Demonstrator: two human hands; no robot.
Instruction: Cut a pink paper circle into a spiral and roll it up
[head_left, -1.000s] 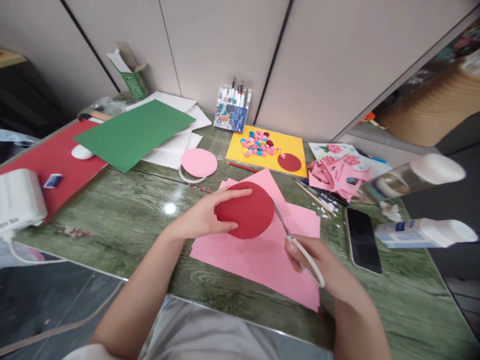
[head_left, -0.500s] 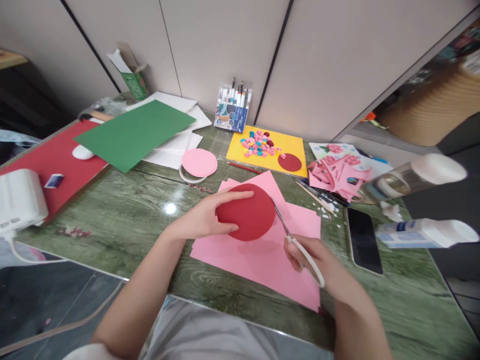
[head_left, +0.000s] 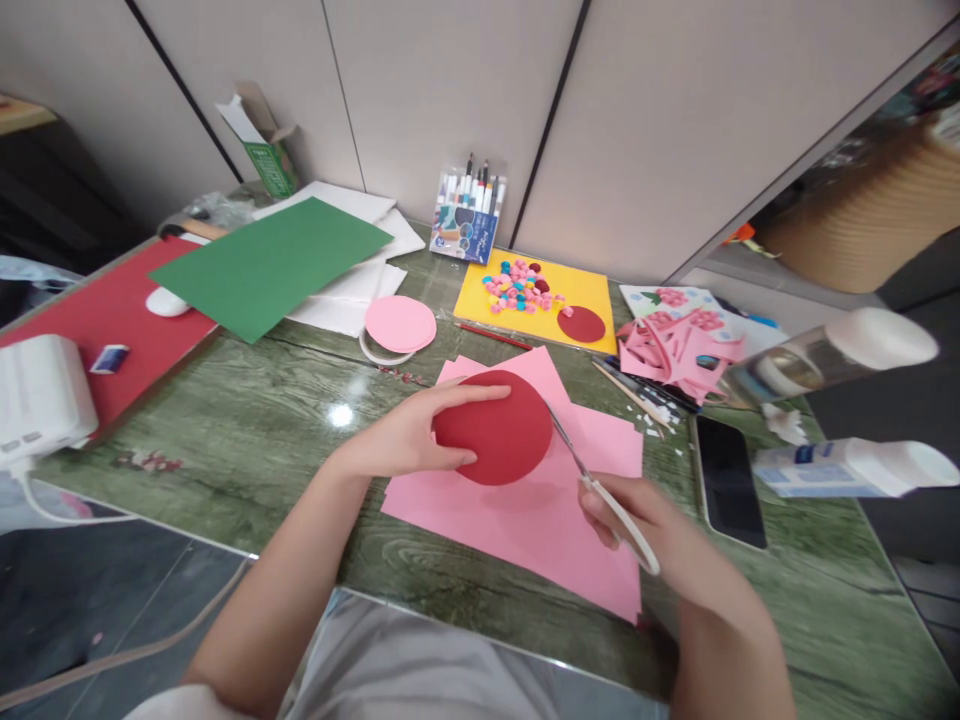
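A round piece of red paper (head_left: 496,430) is gripped at its left edge by my left hand (head_left: 409,430), thumb and fingers closed on it. My right hand (head_left: 630,515) is wrapped round the handles of white-handled scissors (head_left: 604,490). Their blades point up and left, with the tips close by the right edge of the red circle; whether they touch it I cannot tell. Beneath both hands lie sheets of pink paper (head_left: 517,530), stacked unevenly on the table.
Behind are pink paper circles (head_left: 401,323), a yellow sheet (head_left: 472,290) bearing small coloured balls and a dark red circle, and a marker pack (head_left: 469,215). Green paper (head_left: 277,260) lies left. Pink scraps (head_left: 675,350), a phone (head_left: 727,480) and a bottle (head_left: 847,467) are right.
My right hand and the scissors have shifted slightly right, away from the red circle. My left hand keeps its hold on the paper, nearly still.
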